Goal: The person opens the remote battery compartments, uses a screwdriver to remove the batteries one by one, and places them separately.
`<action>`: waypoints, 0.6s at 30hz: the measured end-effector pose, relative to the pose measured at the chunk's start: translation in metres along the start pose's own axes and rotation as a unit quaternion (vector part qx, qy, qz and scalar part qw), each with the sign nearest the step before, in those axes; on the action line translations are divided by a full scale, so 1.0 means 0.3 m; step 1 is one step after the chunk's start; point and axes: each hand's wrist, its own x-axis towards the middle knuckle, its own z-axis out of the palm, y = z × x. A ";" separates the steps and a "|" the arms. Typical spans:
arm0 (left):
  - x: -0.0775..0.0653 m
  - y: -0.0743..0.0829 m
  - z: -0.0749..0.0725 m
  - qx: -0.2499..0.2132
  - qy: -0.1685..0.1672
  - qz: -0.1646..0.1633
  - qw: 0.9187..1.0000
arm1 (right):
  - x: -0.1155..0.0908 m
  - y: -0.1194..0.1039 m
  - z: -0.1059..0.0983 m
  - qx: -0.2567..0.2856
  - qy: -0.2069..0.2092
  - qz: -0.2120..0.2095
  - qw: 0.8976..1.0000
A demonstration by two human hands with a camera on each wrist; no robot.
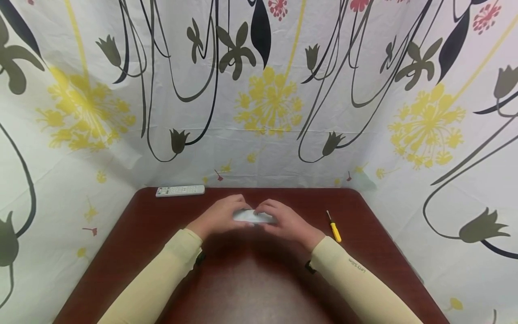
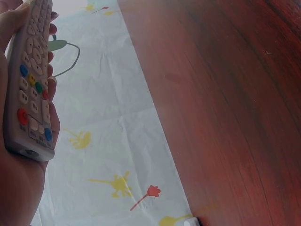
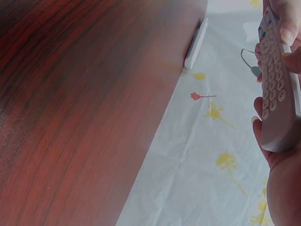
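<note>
Both hands hold one pale remote control (image 1: 254, 217) crosswise above the table's far half. My left hand (image 1: 220, 219) grips the end with the coloured keys; in the left wrist view the remote's key face (image 2: 34, 84) shows, with fingertips coming round its far edge. At the other end, my right hand (image 1: 288, 221) grips the remote, its fingers curled behind the casing. The right wrist view shows the number keys on that end of the remote (image 3: 275, 84), with thumbs over its near edge.
A second white remote (image 1: 180, 191) lies at the table's back left edge. A screwdriver with a yellow handle (image 1: 335, 231) lies to the right of the right hand. Flower-printed sheets (image 1: 259, 153) hang around the dark red table (image 1: 247, 288).
</note>
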 end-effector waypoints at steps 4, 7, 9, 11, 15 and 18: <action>-0.002 -0.001 0.000 -0.004 -0.004 -0.005 1.000 | -0.001 -0.003 -0.002 0.003 -0.001 0.001 1.000; -0.004 -0.001 0.000 -0.007 -0.005 -0.009 1.000 | -0.001 -0.003 -0.002 -0.003 -0.004 0.001 1.000; -0.004 -0.001 -0.001 -0.009 -0.005 -0.010 1.000 | -0.001 -0.003 -0.002 -0.006 -0.005 0.002 1.000; -0.005 0.000 -0.002 -0.011 -0.006 -0.011 1.000 | -0.001 -0.002 -0.001 -0.007 -0.008 0.003 1.000; -0.007 0.000 -0.003 -0.012 -0.010 -0.018 1.000 | -0.002 0.001 0.001 -0.007 -0.016 0.007 1.000; -0.008 0.000 -0.001 -0.011 -0.014 -0.024 1.000 | -0.005 0.004 0.003 -0.010 -0.019 0.006 1.000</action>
